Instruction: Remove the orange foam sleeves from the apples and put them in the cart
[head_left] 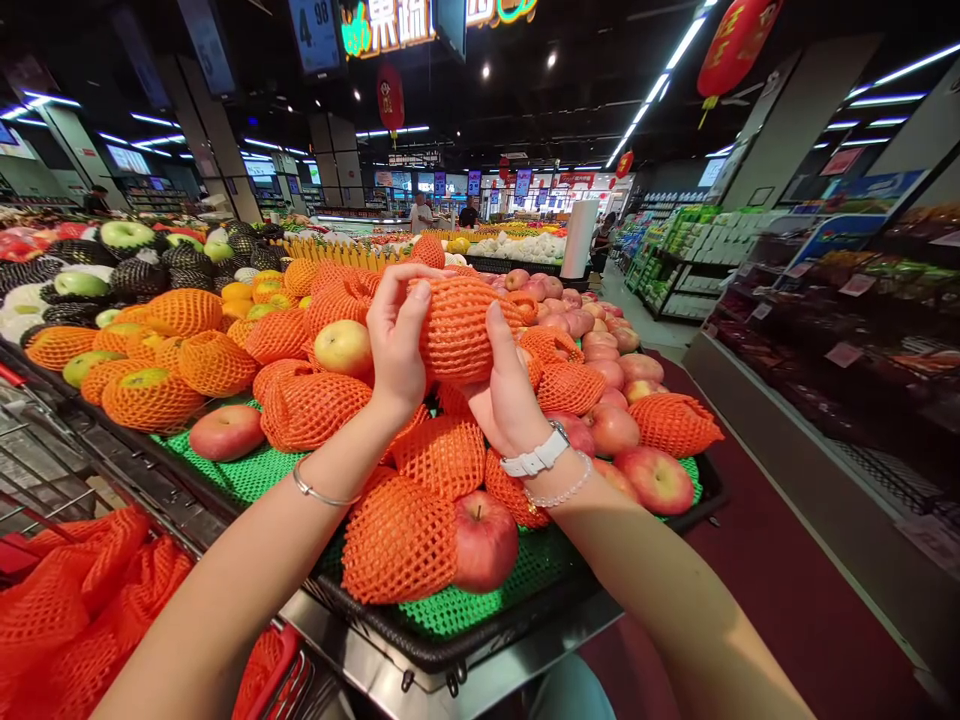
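**Both hands wrap one foam-netted fruit [461, 330] above the apple display**

Left hand [396, 345] and right hand [516, 395] share the hold. Left fingers arch over the top and far side, thumb across the near face; they're bent around the bundle, gap filled by it. Right thumb presses the other end, palm underneath – its remaining fingers are mostly hidden, so can't tell their exact curl, but the hand is closed against the same bundle. Gripping opposite ends likely keeps the round load from rolling and lets it be turned; the palm below probably takes the weight.

The bundle is raised over the middle of the pile, clear of the tray rim [427, 655]. Whatever's inside is covered by netting – can't identify it.

Below: a red apple [486, 542] sits against an orange foam sleeve [401, 538] at the front corner, on green mesh liner [480, 610], presumably there to cushion fruit. Bare apples [611, 430] bunch on the right; the raised rim likely stops them rolling off. Orange netting [82, 590] is heaped at lower left, by the shopping cart [289, 665].
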